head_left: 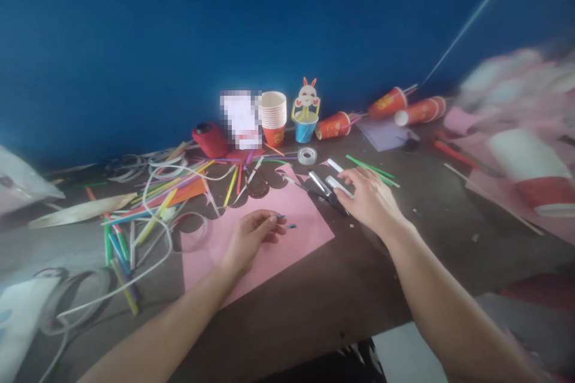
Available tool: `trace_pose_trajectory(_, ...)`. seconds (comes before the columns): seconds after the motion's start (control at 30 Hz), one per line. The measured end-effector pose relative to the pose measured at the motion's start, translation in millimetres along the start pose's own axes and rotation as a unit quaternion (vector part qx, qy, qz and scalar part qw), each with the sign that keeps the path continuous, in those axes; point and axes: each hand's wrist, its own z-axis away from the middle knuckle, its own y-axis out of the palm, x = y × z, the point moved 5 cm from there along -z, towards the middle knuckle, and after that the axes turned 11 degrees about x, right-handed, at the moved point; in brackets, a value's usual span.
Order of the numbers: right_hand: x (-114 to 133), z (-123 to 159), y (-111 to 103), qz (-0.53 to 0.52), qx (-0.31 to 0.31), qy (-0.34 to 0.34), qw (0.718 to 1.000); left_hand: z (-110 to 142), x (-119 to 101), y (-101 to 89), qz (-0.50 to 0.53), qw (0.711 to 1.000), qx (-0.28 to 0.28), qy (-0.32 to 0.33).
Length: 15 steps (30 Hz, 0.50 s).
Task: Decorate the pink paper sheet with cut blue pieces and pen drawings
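Note:
Over the pink paper sheet (265, 251), my left hand (254, 236) pinches a small blue piece (281, 216) between thumb and fingertips. A second tiny blue scrap (292, 226) lies on the sheet just beside those fingers. My right hand (371, 194) is at the sheet's right side, thumb and fingers apart around a white cylindrical stick (335, 183); a firm grip on it does not show. Close by lie a silver-and-black tool (320, 184) and another white stick (335, 164). A roll of clear tape (307, 156) sits behind them.
At the back stand stacked paper cups (274, 116), a blue cup with a rabbit figure (306, 122) and a red thread spool (210, 139). Red cups (333, 125) lie on their sides. Coloured sticks (157, 221) and a white cable (168, 245) crowd the left.

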Motion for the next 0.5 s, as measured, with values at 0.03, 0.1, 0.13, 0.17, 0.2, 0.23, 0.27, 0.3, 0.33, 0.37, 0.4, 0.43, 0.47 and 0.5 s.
trace_pose_trajectory(0.03,-11.3,-2.8,3.5,0.03,0.028,0.033,0.999,0.3,-0.4,-0.2,0.003,1.0,-0.001,0.001)
trace_pose_trajectory(0.1,-26.7,-6.7,11.1,0.066,0.087,0.067,0.992,0.6,-1.1,-1.2,0.016,1.0,-0.006,0.01)
trace_pose_trajectory(0.13,-29.9,-7.8,12.2,0.076,0.098,0.073,0.99,0.4,-1.2,-1.8,0.027,0.999,-0.007,0.017)
trace_pose_trajectory(0.17,-29.8,-8.1,10.4,0.083,0.088,0.075,0.99,0.1,-1.2,-2.5,0.04,0.999,-0.009,0.024)
trace_pose_trajectory(0.2,-26.0,-7.5,6.0,0.085,0.06,0.073,0.992,-0.4,-1.3,-3.5,0.055,0.998,-0.012,0.031)
trace_pose_trajectory(0.23,-18.3,-5.7,0.6,0.078,0.025,0.064,0.995,-0.9,-1.7,-4.7,0.069,0.997,-0.017,0.037)
trace_pose_trajectory(0.27,-6.9,-2.7,-4.3,0.063,-0.005,0.047,0.997,-1.3,-2.8,-6.2,0.082,0.995,-0.025,0.045)
trace_pose_trajectory(0.3,7.8,1.2,-6.9,0.038,-0.018,0.019,0.999,-1.3,-4.6,-7.9,0.095,0.993,-0.035,0.056)
trace_pose_trajectory(0.33,25.8,5.5,-5.6,0.0,0.001,-0.026,1.0,-0.8,-7.4,-10.0,0.107,0.99,-0.048,0.072)
trace_pose_trajectory(0.37,45.8,10.5,-0.6,-0.037,0.049,-0.077,0.995,0.2,-10.7,-11.7,0.119,0.987,-0.06,0.091)
trace_pose_trajectory(0.4,65.9,16.3,6.7,-0.064,0.112,-0.124,0.984,1.6,-14.1,-13.0,0.127,0.983,-0.069,0.11)
trace_pose_trajectory(0.43,83.7,22.0,12.5,-0.077,0.15,-0.156,0.973,3.6,-17.2,-14.1,0.13,0.98,-0.08,0.127)
trace_pose_trajectory(0.47,98.3,26.0,16.7,-0.085,0.166,-0.172,0.967,5.7,-19.5,-14.2,0.12,0.979,-0.087,0.138)
trace_pose_trajectory(0.5,109.9,28.1,20.4,-0.094,0.174,-0.179,0.964,8.0,-21.4,-13.6,0.1,0.98,-0.091,0.148)
